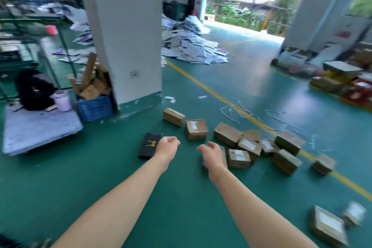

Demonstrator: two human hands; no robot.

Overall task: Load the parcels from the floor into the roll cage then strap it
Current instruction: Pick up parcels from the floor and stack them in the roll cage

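Observation:
Several brown cardboard parcels lie scattered on the green floor, among them one with a white label (196, 129), a long one (173, 117) and a cluster further right (249, 145). A flat black parcel with a gold mark (150, 145) lies left of them. Both my arms reach forward. My left hand (167, 147) hovers over the black parcel's right edge, fingers loosely curled, holding nothing. My right hand (212, 156) hangs relaxed in front of a partly hidden parcel (224, 157). No roll cage shows in this view.
A white pillar (124, 36) stands ahead. Left of it are a blue crate of cardboard scraps (94, 107), a low platform trolley (38, 131) and green shelving (30, 46). Flattened cartons are heaped behind (189, 46). Loose straps (237, 110) cross a yellow floor line. More parcels lie at the lower right (328, 225).

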